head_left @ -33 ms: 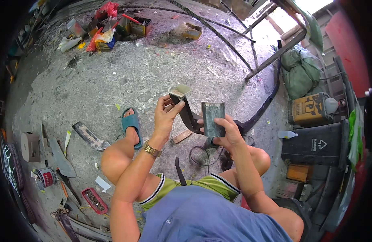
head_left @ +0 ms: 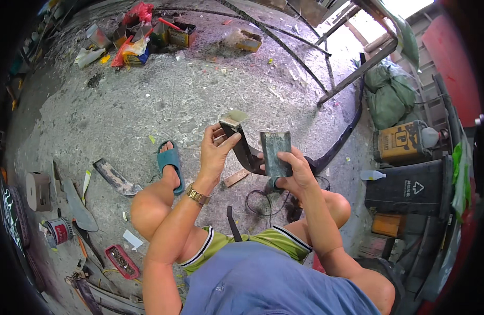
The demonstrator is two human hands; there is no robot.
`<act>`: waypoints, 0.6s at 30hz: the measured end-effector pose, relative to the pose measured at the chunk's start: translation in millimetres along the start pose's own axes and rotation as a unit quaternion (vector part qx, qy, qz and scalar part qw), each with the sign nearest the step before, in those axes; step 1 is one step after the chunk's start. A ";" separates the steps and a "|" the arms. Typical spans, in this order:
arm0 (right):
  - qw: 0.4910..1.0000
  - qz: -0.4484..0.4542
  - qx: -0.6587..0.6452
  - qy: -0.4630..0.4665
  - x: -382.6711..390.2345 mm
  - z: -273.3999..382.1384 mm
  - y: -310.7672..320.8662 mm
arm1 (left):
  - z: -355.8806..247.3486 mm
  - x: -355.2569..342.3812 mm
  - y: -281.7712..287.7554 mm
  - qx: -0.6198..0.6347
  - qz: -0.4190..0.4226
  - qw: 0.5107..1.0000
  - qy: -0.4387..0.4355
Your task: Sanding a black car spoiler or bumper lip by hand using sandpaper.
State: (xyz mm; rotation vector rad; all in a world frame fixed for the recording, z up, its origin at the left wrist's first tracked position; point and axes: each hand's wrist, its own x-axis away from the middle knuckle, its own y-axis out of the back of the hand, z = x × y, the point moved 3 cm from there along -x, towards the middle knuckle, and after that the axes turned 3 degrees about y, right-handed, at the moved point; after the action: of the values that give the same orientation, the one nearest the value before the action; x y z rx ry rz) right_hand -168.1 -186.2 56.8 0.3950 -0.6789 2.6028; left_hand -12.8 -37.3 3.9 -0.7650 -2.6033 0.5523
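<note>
Strip (head_left: 243, 150), dark and bent, runs from left hand (head_left: 216, 150), which pinches its upper end, down toward right hand (head_left: 296, 172), which clasps the lower half of a worn rectangular plate (head_left: 274, 147), thumb across its face.

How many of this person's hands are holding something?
2. The left hand, above the gold watch, grips the end of a dark bent strip; the right hand holds a flat greyish block, which hides part of that hand.

A head-worn fisheye looks down, seemingly from close above.
</note>
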 end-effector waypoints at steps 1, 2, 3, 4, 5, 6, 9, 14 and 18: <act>1.000 -0.023 0.012 0.000 -2.4 3.3 -2.6 | 1.2 0.7 -1.0 -0.001 0.000 1.000 0.011; 0.999 -0.024 0.018 0.012 -4.9 7.2 -5.5 | 3.6 1.4 -2.5 -0.002 0.004 1.000 0.024; 1.000 -0.006 0.006 0.020 -7.5 9.8 -9.5 | 5.2 1.4 -3.2 0.003 0.005 1.000 0.024; 0.999 0.012 -0.005 0.031 -9.6 11.5 -13.0 | 5.6 1.2 -3.6 -0.048 0.009 0.999 0.001; 0.999 0.007 -0.004 0.031 -12.0 11.5 -14.8 | 7.5 0.9 -3.8 -0.104 0.000 0.995 -0.007; 0.999 0.016 -0.005 0.037 -13.5 11.1 -16.8 | 9.1 0.9 -4.9 -0.094 0.012 0.995 -0.025; 0.997 0.040 -0.002 0.072 -17.9 7.8 -20.1 | 16.6 0.3 -2.6 -0.089 -0.014 0.996 -0.013; 0.909 -0.006 0.382 0.165 -20.5 20.9 -26.5 | 20.2 -3.3 -1.0 -0.132 -0.015 0.991 -0.018; 0.677 0.033 0.658 0.328 -23.6 50.4 -61.1 | 22.2 -3.7 -2.0 -0.088 -0.031 0.995 -0.026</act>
State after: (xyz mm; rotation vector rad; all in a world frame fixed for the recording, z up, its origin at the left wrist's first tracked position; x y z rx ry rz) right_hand -111.0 -171.5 114.8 -0.2390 1.5246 2.5103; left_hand -20.7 -46.8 -15.0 -0.7294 -2.7413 0.3308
